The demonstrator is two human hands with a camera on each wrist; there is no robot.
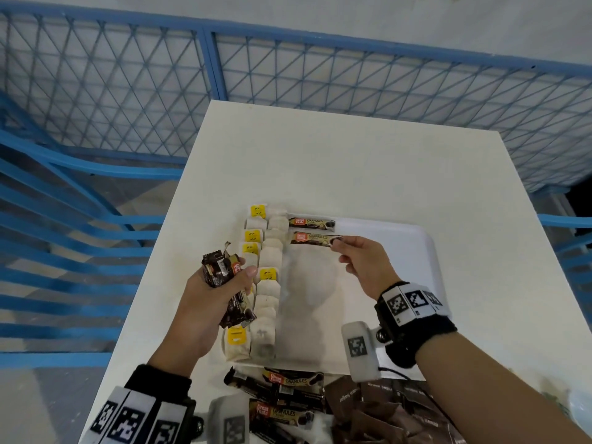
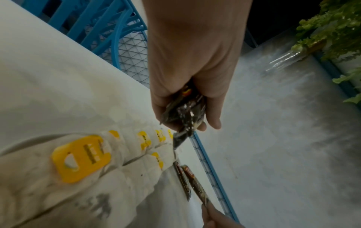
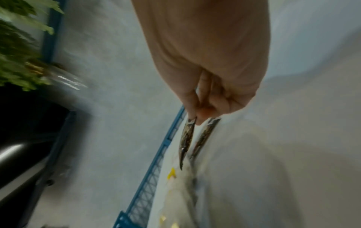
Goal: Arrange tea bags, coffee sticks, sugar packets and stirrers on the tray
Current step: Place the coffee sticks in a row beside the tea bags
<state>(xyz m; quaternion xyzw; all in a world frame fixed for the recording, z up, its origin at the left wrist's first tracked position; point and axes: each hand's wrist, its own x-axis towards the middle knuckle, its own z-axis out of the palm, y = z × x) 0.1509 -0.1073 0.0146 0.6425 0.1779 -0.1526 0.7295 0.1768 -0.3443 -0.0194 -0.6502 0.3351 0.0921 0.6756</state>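
Note:
A white tray (image 1: 413, 241) lies on the table. Two columns of tea bags (image 1: 267, 283) with yellow tags fill its left side. One coffee stick (image 1: 310, 223) lies flat at the tray's far end. My right hand (image 1: 335, 244) pinches the right end of a second coffee stick (image 1: 312, 238) just in front of it, low over the tray. In the right wrist view the pinched stick (image 3: 186, 141) shows edge-on. My left hand (image 1: 237, 270) grips a bundle of coffee sticks (image 1: 221, 267) above the tea bags, the same bundle (image 2: 183, 114) showing in the left wrist view.
Loose coffee sticks (image 1: 283, 389) and brown sugar packets (image 1: 378, 411) lie on the white table (image 1: 352, 161) by its near edge. A blue mesh fence (image 1: 128, 84) runs behind and to the left. The tray's middle and right (image 1: 368, 277) are bare.

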